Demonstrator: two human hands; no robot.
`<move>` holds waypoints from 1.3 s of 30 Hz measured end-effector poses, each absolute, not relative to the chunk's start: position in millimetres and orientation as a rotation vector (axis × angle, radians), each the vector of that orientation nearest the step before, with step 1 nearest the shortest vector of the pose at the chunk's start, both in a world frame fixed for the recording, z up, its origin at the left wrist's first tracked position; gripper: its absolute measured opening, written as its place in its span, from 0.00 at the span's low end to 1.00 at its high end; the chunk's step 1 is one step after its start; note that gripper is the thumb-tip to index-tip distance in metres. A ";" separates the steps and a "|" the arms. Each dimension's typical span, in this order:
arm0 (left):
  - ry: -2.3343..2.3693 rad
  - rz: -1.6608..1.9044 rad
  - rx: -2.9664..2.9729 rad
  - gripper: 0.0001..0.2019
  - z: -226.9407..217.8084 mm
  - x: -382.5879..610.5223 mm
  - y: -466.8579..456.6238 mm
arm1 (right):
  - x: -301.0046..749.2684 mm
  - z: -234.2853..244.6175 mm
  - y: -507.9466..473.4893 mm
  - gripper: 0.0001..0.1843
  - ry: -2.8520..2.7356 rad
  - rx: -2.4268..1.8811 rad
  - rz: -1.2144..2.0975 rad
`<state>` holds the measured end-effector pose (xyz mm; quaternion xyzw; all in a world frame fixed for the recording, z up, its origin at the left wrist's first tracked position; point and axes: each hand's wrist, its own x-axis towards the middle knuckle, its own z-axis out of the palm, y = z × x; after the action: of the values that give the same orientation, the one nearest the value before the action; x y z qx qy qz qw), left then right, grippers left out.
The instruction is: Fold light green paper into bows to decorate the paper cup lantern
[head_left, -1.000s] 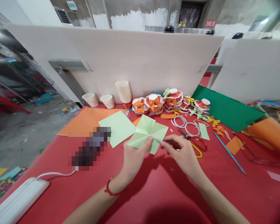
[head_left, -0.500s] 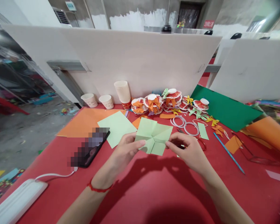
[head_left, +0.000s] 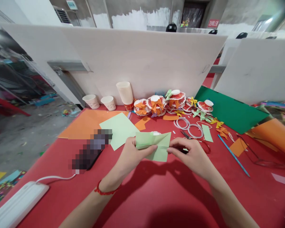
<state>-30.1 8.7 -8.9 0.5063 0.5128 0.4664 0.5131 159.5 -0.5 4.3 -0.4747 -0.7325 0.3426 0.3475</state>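
A creased piece of light green paper [head_left: 158,153] is held up above the red table between both hands, its upper part folding over toward me. My left hand [head_left: 132,154] grips its left side, the thumb pressed on the middle of the front. At the lower right edge, my right hand [head_left: 190,152] pinches the paper between thumb and forefinger. Just behind the right hand lie scissors [head_left: 185,135] with red handles, partly hidden by the fingers. A larger sheet of light green paper [head_left: 118,129] lies flat beyond the left hand.
A phone [head_left: 92,152] and a white power strip [head_left: 20,202] are on the left. Paper cups [head_left: 108,103] and red-and-white paper decorations [head_left: 156,104] stand along the white partition [head_left: 142,60]. White wire rings [head_left: 195,130], a blue pencil [head_left: 234,155] and a green sheet [head_left: 232,109] are right.
The green paper, spread nearly flat before, is now folding along its middle, with its upper part tipped forward. My left thumb has moved inward across it.
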 end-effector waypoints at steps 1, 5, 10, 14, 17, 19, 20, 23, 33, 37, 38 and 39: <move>1.235 1.141 1.203 0.06 -8.5 -30.2 8.2 | 159.6 4.4 -0.3 0.06 -1.889 -1.217 0.900; 1.243 1.176 1.148 0.05 -5.7 -29.9 6.4 | 161.5 4.3 -0.6 0.05 -1.847 -1.209 0.929; 1.207 1.174 1.075 0.06 -6.8 -28.1 7.5 | 162.4 5.1 -0.8 0.03 -1.792 -1.231 0.951; 1.211 1.189 1.036 0.10 -8.7 -25.3 7.7 | 159.0 3.9 -0.1 0.01 -1.727 -1.239 0.969; 1.234 1.182 1.040 0.10 -7.6 -22.4 5.9 | 156.3 1.7 0.2 0.03 -1.748 -1.230 0.987; 1.239 1.180 1.056 0.09 -7.0 -22.1 5.1 | 155.6 0.9 0.1 0.04 -1.783 -1.231 0.963; 1.228 1.170 1.070 0.08 -7.0 -22.9 5.2 | 155.7 0.8 0.2 0.05 -1.794 -1.236 0.945; 1.143 1.098 1.087 0.07 -7.9 -28.5 6.9 | 157.4 2.1 0.8 0.05 -1.796 -1.239 0.916; 1.071 1.025 0.977 0.15 -9.1 -25.4 5.3 | 161.9 5.5 -1.5 0.06 -1.845 -1.212 0.930; 1.128 1.143 1.040 0.11 -11.5 -19.7 3.3 | 160.1 4.3 -1.3 0.03 -1.783 -1.227 0.926; 1.140 1.167 1.047 0.09 -12.1 -19.0 2.7 | 160.0 3.8 -1.0 0.02 -1.763 -1.230 0.930; 1.148 1.190 1.048 0.08 -12.8 -18.5 2.1 | 160.0 3.3 -0.8 0.01 -1.745 -1.233 0.936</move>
<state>-18.5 2.1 -12.8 0.4442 0.4866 0.5044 0.5581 160.0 -0.8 3.3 -0.4858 -0.6877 0.3688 0.3937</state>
